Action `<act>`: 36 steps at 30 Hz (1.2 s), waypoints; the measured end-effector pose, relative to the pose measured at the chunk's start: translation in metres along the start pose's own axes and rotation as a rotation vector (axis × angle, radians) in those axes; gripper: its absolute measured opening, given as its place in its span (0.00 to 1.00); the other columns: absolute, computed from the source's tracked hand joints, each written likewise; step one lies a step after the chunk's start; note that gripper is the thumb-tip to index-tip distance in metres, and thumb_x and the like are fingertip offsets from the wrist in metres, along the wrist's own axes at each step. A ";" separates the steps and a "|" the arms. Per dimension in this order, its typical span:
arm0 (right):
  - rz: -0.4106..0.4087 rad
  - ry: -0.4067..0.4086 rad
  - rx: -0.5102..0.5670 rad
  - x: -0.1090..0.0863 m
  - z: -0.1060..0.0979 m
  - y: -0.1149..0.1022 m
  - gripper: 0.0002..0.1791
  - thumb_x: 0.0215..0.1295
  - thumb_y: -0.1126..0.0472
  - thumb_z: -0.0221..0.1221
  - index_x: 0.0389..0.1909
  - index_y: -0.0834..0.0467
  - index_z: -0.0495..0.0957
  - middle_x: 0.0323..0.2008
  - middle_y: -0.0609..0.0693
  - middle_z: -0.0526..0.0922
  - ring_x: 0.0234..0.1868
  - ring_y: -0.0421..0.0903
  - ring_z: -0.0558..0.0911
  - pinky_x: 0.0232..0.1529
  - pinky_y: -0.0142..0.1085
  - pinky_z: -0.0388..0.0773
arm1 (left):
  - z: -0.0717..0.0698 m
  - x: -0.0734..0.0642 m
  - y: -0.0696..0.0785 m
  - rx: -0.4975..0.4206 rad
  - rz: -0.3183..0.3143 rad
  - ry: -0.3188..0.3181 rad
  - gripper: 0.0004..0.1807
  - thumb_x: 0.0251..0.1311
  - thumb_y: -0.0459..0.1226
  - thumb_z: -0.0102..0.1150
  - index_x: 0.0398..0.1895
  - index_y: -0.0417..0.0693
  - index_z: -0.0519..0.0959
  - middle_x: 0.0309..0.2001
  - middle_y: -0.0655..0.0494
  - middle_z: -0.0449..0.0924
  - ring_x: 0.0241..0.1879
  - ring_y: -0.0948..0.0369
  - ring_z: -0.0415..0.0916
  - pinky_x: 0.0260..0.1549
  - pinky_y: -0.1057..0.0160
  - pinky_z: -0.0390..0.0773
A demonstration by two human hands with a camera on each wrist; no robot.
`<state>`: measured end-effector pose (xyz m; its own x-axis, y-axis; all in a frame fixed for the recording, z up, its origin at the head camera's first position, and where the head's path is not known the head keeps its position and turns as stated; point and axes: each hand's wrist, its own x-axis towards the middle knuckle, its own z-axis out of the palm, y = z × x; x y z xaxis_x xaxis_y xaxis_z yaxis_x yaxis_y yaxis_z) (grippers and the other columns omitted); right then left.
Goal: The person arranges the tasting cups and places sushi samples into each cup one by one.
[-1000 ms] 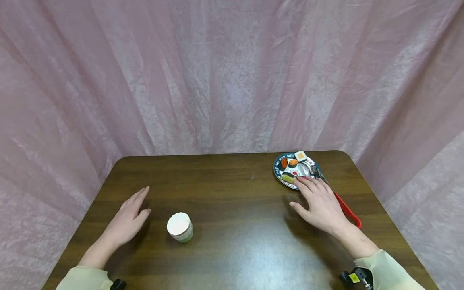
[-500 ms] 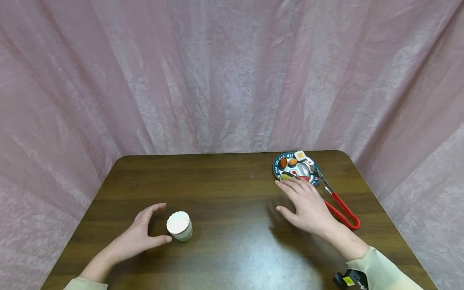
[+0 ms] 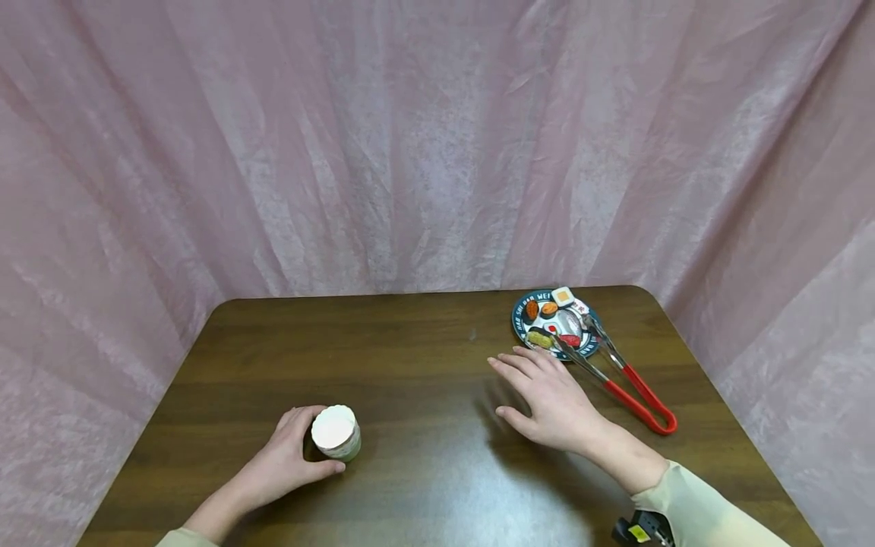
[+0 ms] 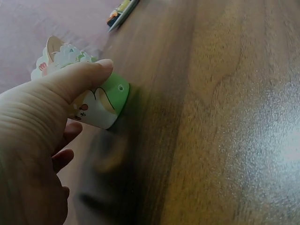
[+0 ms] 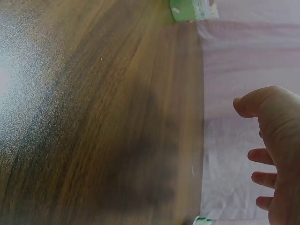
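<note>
My left hand (image 3: 283,456) is curled about a paper cup (image 3: 336,431) with a white scalloped rim, which stands upright on the table. In the left wrist view the thumb (image 4: 84,77) lies across the cup's printed side, above its green base; whether every finger touches it is hidden. Over the table my right hand (image 3: 550,406) holds nothing, its fingers fairly straight and the thumb apart. Beyond it is a round plate (image 3: 519,323) with a blue lettered rim and several sushi-like pieces. Metal tongs (image 3: 639,391) with red handles lean with their tips on the plate.
The dark wooden table (image 3: 410,349) has rounded far corners. Pink curtains (image 3: 437,152) hang behind it and on both sides. Bright light glares off the table's near middle.
My left hand has moved right from beside the cup to around it. My right hand has drawn back leftward from the plate, uncovering the tongs. Cup, plate and tongs stay in place.
</note>
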<state>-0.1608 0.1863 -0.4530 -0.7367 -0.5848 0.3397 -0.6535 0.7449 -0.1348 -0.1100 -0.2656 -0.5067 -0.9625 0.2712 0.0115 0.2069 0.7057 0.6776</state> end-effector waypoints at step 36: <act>-0.058 -0.038 0.045 -0.001 0.018 -0.013 0.41 0.62 0.45 0.69 0.74 0.50 0.69 0.67 0.51 0.75 0.73 0.56 0.66 0.73 0.58 0.56 | 0.022 0.014 0.013 -0.034 0.002 0.007 0.45 0.45 0.59 0.80 0.64 0.49 0.72 0.60 0.53 0.71 0.74 0.36 0.52 0.65 0.30 0.61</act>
<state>-0.1545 0.1712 -0.4685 -0.7025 -0.6391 0.3131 -0.7020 0.6946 -0.1574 -0.1166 -0.2383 -0.5137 -0.9633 0.2678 0.0183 0.2032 0.6827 0.7019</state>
